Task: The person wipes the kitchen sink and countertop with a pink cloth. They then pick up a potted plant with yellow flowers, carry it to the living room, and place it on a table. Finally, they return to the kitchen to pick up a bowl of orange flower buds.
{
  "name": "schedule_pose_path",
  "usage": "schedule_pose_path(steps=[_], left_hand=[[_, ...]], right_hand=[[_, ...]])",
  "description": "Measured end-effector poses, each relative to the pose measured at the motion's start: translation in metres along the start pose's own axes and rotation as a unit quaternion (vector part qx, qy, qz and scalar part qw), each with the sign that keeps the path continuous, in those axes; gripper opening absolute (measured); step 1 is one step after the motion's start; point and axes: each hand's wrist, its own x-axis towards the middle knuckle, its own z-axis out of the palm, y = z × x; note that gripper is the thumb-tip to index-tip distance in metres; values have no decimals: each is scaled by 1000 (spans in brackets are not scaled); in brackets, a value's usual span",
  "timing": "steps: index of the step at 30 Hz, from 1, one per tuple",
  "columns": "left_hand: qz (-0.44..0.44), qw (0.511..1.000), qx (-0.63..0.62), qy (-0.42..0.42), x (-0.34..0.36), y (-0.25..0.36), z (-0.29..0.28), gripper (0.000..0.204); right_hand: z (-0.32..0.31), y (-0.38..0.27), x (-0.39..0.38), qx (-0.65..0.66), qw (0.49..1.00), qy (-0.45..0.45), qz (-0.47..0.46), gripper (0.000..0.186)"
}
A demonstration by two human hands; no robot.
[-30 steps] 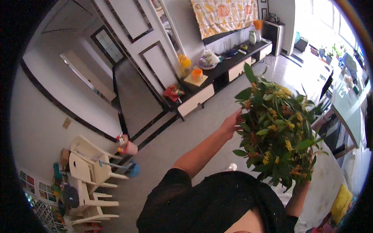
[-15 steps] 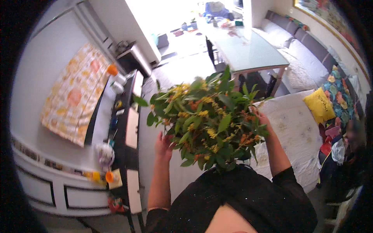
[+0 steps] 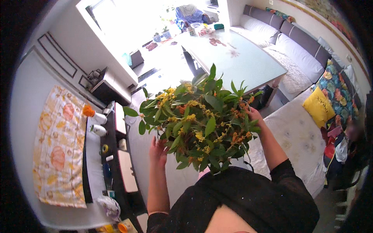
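Observation:
A large bushy mass of leafy branches (image 3: 210,126) with yellow and orange blossom clusters fills the space before my chest. My left hand (image 3: 158,151) is at its lower left side, fingers partly behind the leaves and curved against it. On the right, my right hand (image 3: 255,117) reaches in among the orange sprigs, its fingertips covered by foliage. The two hands hold the branches between them. Whatever supports the stems underneath is hidden by the leaves; a thin dark curved piece (image 3: 250,166) shows at the lower right.
Ahead stands a glass-topped table (image 3: 248,58) with items at its far end. A grey sectional sofa (image 3: 299,58) with a yellow cushion (image 3: 318,106) lines the right. On the left runs a black-and-white low cabinet (image 3: 126,171), below a pumpkin-patterned cloth (image 3: 58,147). A bright window is beyond.
The view has shifted: the table looks nearer and the left cabinet sits lower. The leafy branches and both hands have stayed together before me, slightly left of where they were.

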Motion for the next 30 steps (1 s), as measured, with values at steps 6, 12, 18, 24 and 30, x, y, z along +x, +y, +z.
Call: schedule_pose_path(steps=[6, 12, 18, 24, 30], left_hand=[[-49, 997, 47, -26, 167, 34, 26, 37], [-75, 989, 102, -78, 302, 90, 112, 43], [-134, 971, 141, -138, 441, 92, 179, 45], [-146, 967, 135, -157, 568, 92, 245, 47], [-172, 959, 136, -181, 665, 93, 317, 47]], right_hand=[[-34, 30, 104, -32, 994, 98, -24, 27], [-43, 28, 171, 37, 982, 181, -28, 24], [-59, 4, 239, 103, 971, 203, -66, 29], [-90, -23, 349, 112, 959, 252, -58, 32], [-149, -32, 443, 98, 952, 286, -37, 27]])
